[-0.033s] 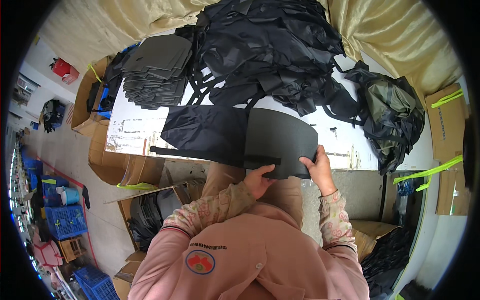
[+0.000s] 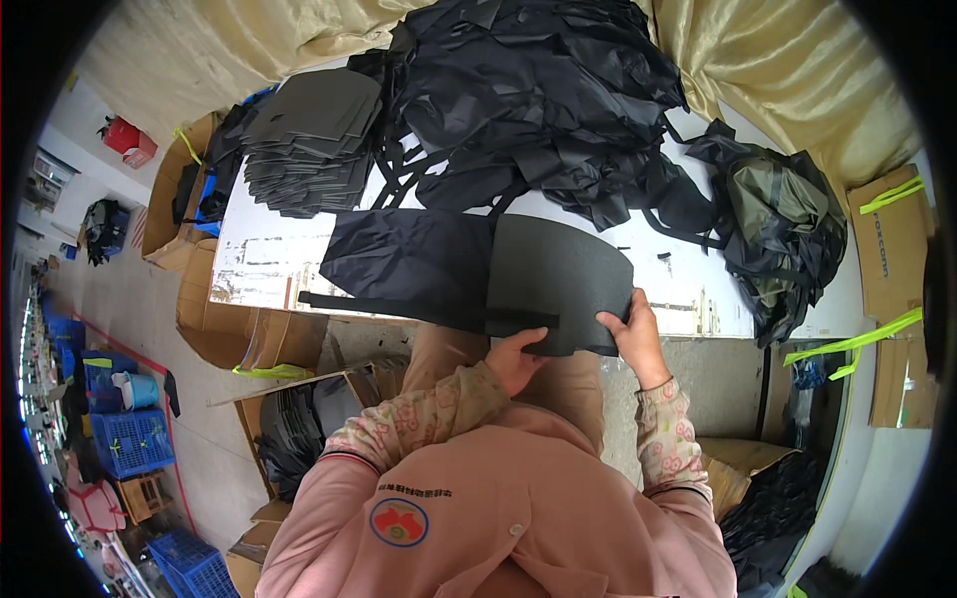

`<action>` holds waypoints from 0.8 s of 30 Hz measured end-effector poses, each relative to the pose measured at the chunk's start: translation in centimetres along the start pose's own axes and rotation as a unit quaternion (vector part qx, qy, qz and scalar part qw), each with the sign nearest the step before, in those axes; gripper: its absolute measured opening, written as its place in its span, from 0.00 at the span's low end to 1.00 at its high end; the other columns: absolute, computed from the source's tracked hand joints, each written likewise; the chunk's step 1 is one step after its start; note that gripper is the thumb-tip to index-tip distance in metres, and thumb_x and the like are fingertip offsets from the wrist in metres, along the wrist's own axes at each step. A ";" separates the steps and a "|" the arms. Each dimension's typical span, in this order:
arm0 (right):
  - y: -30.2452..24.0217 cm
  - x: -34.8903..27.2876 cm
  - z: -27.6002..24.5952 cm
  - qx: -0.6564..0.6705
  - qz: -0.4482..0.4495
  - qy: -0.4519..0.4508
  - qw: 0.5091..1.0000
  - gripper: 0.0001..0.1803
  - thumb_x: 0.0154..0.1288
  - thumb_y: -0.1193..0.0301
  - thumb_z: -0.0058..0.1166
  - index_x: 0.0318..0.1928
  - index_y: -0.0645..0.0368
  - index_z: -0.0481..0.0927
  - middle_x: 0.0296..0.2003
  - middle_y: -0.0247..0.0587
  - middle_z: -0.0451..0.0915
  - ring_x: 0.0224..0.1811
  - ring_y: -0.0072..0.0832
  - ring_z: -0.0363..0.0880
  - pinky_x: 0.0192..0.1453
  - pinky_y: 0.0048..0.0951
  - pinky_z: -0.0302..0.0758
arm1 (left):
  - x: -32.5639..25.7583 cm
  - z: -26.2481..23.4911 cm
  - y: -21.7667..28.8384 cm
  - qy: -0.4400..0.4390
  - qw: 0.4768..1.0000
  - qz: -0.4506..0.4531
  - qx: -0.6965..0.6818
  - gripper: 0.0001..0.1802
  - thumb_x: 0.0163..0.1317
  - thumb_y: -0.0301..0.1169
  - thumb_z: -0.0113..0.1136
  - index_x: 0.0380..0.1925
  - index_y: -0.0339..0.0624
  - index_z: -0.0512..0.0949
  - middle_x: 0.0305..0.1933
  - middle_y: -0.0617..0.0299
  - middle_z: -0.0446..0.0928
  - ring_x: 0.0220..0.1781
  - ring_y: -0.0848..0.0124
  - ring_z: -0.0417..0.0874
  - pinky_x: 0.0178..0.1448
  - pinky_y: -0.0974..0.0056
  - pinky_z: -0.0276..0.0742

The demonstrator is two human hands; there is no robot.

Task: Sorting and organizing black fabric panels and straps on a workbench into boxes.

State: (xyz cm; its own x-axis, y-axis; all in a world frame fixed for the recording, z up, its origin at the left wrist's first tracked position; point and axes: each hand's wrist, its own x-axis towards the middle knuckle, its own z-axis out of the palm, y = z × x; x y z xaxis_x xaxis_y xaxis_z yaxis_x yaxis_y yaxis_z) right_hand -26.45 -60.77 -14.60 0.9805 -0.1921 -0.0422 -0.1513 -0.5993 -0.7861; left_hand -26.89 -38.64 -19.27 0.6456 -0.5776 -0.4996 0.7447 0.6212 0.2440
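A dark grey foam sheet (image 2: pixel 563 274) with a curved far edge is held at the table's near edge. My right hand (image 2: pixel 635 337) grips its right side, thumb on top and fingers underneath. At its near edge my left hand (image 2: pixel 516 359) pinches it, together with what looks like the end of a black strap (image 2: pixel 399 308). That strap runs left along a black fabric piece (image 2: pixel 409 257), which lies flat on the table. Part of the fabric meets the foam's left side; whether it continues beneath cannot be seen. The fingers under the sheet are hidden.
A stack of grey foam sheets (image 2: pixel 314 130) stands on the white table (image 2: pixel 269 264) at the far left. Behind the work lies a heap of black fabric (image 2: pixel 538 100); a black and olive bundle (image 2: pixel 783 219) hangs over the right edge. Cardboard boxes (image 2: pixel 214 314) flank the table.
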 end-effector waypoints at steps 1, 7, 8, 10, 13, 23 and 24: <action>0.0 0.0 0.0 0.000 0.002 0.000 1.000 0.26 0.53 0.72 0.67 0.49 0.69 0.69 0.36 0.58 0.81 0.40 0.46 0.82 0.45 0.35 0.76 | 0.0 0.1 0.0 0.001 1.000 -0.002 0.000 0.16 0.62 0.27 0.59 0.50 0.43 0.74 0.51 0.63 0.77 0.53 0.69 0.76 0.55 0.63 0.71; 2.7 0.3 0.3 0.052 0.001 0.024 0.998 0.25 0.52 0.72 0.68 0.47 0.69 0.70 0.35 0.57 0.80 0.37 0.45 0.81 0.44 0.34 0.76 | 0.6 -0.3 0.1 0.017 1.000 -0.004 -0.016 0.19 0.63 0.28 0.58 0.54 0.40 0.72 0.53 0.62 0.76 0.56 0.67 0.74 0.59 0.60 0.70; 3.0 0.3 0.3 0.113 -0.001 0.013 0.994 0.25 0.52 0.72 0.68 0.47 0.68 0.70 0.35 0.57 0.80 0.37 0.45 0.81 0.45 0.34 0.76 | -0.1 -0.1 0.9 0.031 0.995 -0.092 -0.008 0.17 0.63 0.30 0.59 0.52 0.40 0.73 0.53 0.61 0.76 0.56 0.66 0.75 0.60 0.60 0.70; 4.3 0.7 0.6 0.205 0.032 -0.013 0.978 0.25 0.53 0.71 0.68 0.48 0.66 0.71 0.37 0.57 0.81 0.40 0.45 0.82 0.46 0.35 0.76 | -1.8 -0.2 1.9 0.038 0.982 -0.184 0.010 0.16 0.64 0.32 0.59 0.50 0.40 0.74 0.53 0.61 0.76 0.55 0.65 0.76 0.62 0.60 0.70; 4.8 1.0 0.7 0.021 0.031 -0.012 0.999 0.26 0.54 0.66 0.67 0.48 0.66 0.70 0.37 0.57 0.81 0.42 0.46 0.82 0.47 0.38 0.76 | -4.1 0.6 3.0 -0.017 0.914 -0.350 0.206 0.17 0.66 0.38 0.57 0.51 0.42 0.75 0.55 0.56 0.75 0.57 0.63 0.75 0.64 0.57 0.69; 1.5 7.7 -3.7 -0.124 0.001 0.057 0.991 0.17 0.55 0.62 0.66 0.38 0.60 0.77 0.28 0.47 0.81 0.33 0.46 0.81 0.37 0.41 0.75 | 0.7 0.5 4.2 -0.153 0.225 0.225 0.936 0.49 0.52 0.54 0.64 0.72 0.58 0.53 0.76 0.49 0.45 0.77 0.47 0.43 0.71 0.30 0.38; 1.6 9.1 -3.2 -0.101 -0.037 0.069 0.992 0.16 0.55 0.63 0.65 0.38 0.60 0.77 0.28 0.47 0.81 0.33 0.46 0.81 0.37 0.41 0.75 | 0.8 0.3 4.2 -0.154 0.241 0.242 0.927 0.50 0.52 0.54 0.65 0.72 0.58 0.52 0.76 0.49 0.44 0.78 0.48 0.43 0.71 0.30 0.38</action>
State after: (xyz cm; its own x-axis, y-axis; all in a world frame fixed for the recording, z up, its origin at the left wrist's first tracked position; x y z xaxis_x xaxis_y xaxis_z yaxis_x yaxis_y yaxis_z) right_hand -18.15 -66.01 -14.29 0.9652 -0.2382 0.1076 -0.1150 -0.7567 -0.6436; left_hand -23.18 -36.68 -18.45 0.5021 -0.8644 -0.0248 -0.8195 -0.4848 0.3057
